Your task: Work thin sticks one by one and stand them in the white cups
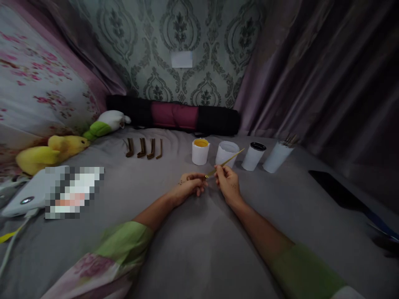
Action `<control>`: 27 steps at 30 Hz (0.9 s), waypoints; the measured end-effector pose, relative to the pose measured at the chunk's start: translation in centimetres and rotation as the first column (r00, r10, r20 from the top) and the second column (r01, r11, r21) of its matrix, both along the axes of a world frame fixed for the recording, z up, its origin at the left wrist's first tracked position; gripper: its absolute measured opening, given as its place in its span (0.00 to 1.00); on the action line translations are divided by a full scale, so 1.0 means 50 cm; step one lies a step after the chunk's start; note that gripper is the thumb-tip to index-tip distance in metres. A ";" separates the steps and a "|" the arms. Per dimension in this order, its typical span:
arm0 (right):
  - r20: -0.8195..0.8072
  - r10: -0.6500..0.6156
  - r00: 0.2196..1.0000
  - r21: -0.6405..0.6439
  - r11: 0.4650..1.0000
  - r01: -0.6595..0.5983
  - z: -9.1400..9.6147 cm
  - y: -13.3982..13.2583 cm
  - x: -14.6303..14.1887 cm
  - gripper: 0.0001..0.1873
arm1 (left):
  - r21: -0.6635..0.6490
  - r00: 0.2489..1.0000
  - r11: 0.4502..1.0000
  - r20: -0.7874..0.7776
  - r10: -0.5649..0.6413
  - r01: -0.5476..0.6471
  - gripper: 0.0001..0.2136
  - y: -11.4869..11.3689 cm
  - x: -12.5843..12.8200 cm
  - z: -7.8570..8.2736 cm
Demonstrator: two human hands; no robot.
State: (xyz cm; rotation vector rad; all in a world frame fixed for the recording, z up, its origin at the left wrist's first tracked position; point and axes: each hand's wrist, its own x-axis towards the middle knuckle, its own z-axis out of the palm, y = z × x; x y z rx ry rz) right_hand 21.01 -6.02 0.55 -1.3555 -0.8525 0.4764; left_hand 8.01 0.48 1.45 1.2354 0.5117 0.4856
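Both my hands rest together on a grey bedsheet [193, 241]. My right hand [229, 182] pinches a thin yellow paintbrush [226, 162], whose handle points up and right toward the cups. My left hand [190, 186] lies curled beside it, its fingertips closed at the brush's lower tip. Just beyond stand a white cup of yellow paint [200, 151] and a white cup [227, 153].
A black-lidded white cup [253, 156] and a cup holding brushes [278, 155] stand further right. Several brown pieces [144, 148] lie in a row at left. Yellow and green plush toys [51, 151], a white device [29, 195], a dark bolster [174, 115] and a phone [338, 191] surround.
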 end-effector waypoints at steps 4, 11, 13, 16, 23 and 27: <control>0.012 0.008 1.000 0.012 1.000 -0.008 0.000 -0.001 -0.002 0.19 | -0.115 0.999 0.993 0.050 0.012 -0.006 0.12 0.005 -0.002 0.001; -0.006 0.006 1.000 -0.023 1.000 -0.006 0.005 -0.003 -0.007 0.18 | -0.181 0.999 0.983 0.042 0.018 -0.010 0.10 0.011 -0.003 -0.003; -0.012 0.000 1.000 -0.033 0.999 -0.001 0.008 -0.005 -0.007 0.18 | -0.191 0.999 0.982 0.041 0.016 -0.008 0.09 0.011 -0.002 -0.004; -0.030 -0.006 1.000 -0.028 1.000 0.005 0.012 -0.009 -0.002 0.18 | -0.196 0.999 0.981 0.040 0.010 -0.002 0.09 0.012 -0.003 -0.004; -0.084 -0.050 0.995 0.035 0.998 0.053 0.025 -0.030 0.030 0.17 | -0.210 1.000 0.978 0.028 0.003 0.003 0.08 0.011 -0.006 -0.004; -0.129 -0.106 0.986 0.044 0.993 0.112 0.039 -0.046 0.054 0.18 | -0.232 1.000 0.973 0.002 -0.006 0.006 0.07 0.008 -0.007 0.000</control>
